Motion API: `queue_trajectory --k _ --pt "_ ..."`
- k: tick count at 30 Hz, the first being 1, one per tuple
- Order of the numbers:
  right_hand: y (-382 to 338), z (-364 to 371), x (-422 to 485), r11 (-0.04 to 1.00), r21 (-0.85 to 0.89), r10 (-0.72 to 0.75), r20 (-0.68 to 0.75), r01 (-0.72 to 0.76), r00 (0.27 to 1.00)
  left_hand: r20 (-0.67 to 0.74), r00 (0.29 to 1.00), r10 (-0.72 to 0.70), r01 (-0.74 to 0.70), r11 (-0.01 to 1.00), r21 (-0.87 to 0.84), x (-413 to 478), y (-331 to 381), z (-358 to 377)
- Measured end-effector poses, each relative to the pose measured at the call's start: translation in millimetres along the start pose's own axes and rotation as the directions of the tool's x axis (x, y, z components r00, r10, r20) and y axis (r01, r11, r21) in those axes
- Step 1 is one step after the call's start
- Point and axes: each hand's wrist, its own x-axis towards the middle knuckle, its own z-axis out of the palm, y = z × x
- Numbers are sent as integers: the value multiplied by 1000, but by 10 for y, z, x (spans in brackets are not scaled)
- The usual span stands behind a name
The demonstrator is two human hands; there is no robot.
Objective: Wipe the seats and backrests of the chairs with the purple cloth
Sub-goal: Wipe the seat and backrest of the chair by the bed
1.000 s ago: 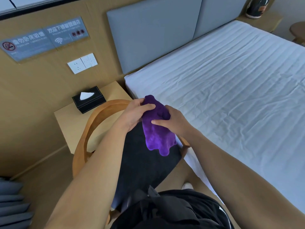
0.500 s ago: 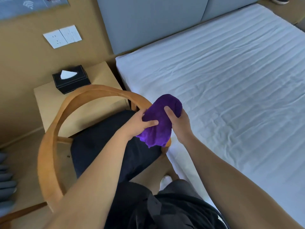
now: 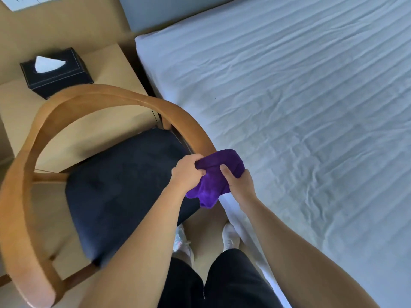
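**Cloth gathered in both hands beside the chair, wipe not yet begun**

The purple cloth (image 3: 219,174) was held bunched in the air between the two hands, over the bed-side edge of the chair (image 3: 24,196) and close to the near end of its curved wooden backrest rail (image 3: 124,96). Whether cloth and rail touched could not be told. The left hand (image 3: 186,172) was clenched on the cloth's upper fold, its fingers (image 3: 199,172) curled round the fabric. The right hand (image 3: 239,183) gripped the other side, with the thumb pressed into the pile. The dark seat cushion (image 3: 124,185) lay bare below and to the left. A white-sheeted bed (image 3: 311,107) stood just beside the chair. A black tissue box (image 3: 55,72) rested on the bedside tabletop (image 3: 111,67) behind it.

The step in hand was judged to be the folding of the cloth into a pad. The next move would call for one hand to be freed and the pad to be pressed flat to the rail or cushion, then drawn along it in overlapping strokes.
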Motion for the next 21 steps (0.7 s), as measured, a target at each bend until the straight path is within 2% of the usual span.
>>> queue_trajectory --k 2,4,5,7,8,9,10,11,13,14,18,21 --pt "19 9 103 998 -55 41 -10 -42 999 -94 995 -15 11 999 -47 66 -51 140" --pt "-2 -24 192 985 -173 -18 -80 4 997 -285 957 -60 35 995 -91 103 -87 313" --pt "-30 -47 215 963 -256 -115 -98 87 989 -407 907 -111 70 991 -113 90 -86 407" --pt "-49 -54 247 856 -396 -373 -27 333 927 -627 738 -251 165 967 -194 30 -90 654" --pt "-38 -37 260 787 -436 -464 48 437 884 -678 664 -315 192 948 -253 -6 -92 796" --pt "8 -7 267 736 -451 -511 120 505 851 -681 632 -370 185 925 -331 -48 -98 945" --pt "77 34 267 717 -441 -523 171 539 835 -628 656 -418 148 888 -436 -69 -112 1083" --pt "161 68 264 724 -414 -520 198 552 831 -541 710 -451 98 824 -558 -65 -122 1207" --pt "328 101 270 758 -329 -523 209 563 826 -388 792 -472 28 662 -749 -30 -146 1393" --pt "401 110 288 770 -289 -531 202 568 823 -392 793 -465 2 647 -763 -2 -167 1447" --pt "520 155 429 771 -219 -575 164 598 801 -543 746 -386 -121 723 -680 113 -237 1511" --pt "489 164 442 762 -220 -587 161 609 793 -554 742 -377 -172 692 -701 148 -235 1462"
